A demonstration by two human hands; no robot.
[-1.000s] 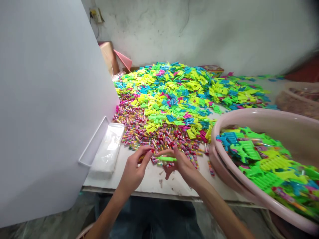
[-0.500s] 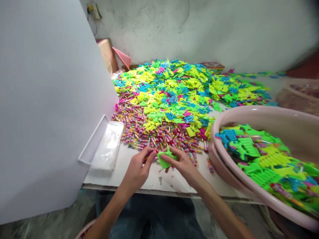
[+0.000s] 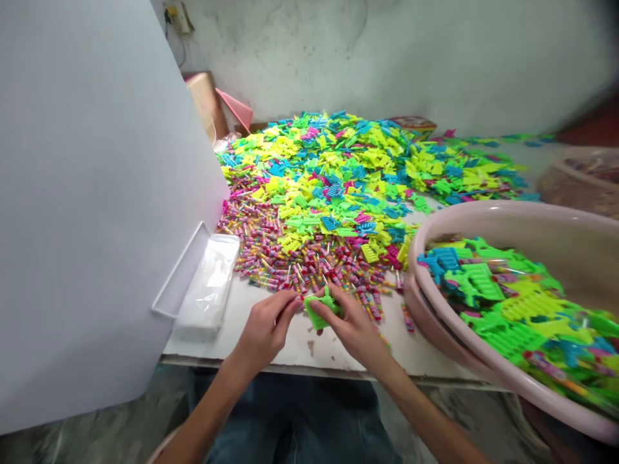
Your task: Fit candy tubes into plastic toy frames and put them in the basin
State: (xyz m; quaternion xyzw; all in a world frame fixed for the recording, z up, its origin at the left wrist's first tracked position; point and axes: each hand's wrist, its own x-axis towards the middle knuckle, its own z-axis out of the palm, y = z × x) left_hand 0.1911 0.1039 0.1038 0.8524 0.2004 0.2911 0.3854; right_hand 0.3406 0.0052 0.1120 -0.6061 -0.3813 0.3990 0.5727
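My right hand [image 3: 351, 325] pinches a bright green plastic comb-like piece [image 3: 320, 309] against its fingers, just above the white tabletop [image 3: 300, 345]. My left hand [image 3: 265, 332] sits beside that piece, with curled fingertips almost reaching it; anything small inside those fingers is hidden. Directly beyond both hands lies a spread of small striped candy tubes [image 3: 300, 258]. Behind these, a large heap of green, yellow, blue and pink plastic pieces [image 3: 338, 167] covers the table.
A pale pink plastic basin [image 3: 416, 270] full of similar plastic pieces stands to my right, overhanging the table's front edge. A flat stack of clear plastic bags [image 3: 210, 283] lies by a tall white panel [image 3: 97, 193] on the left. A woven basket [image 3: 580, 183] sits further right.
The green piece, seen edge-on a second ago, now shows its flat face and sits closer to my left hand. The whole view has shifted slightly upward.
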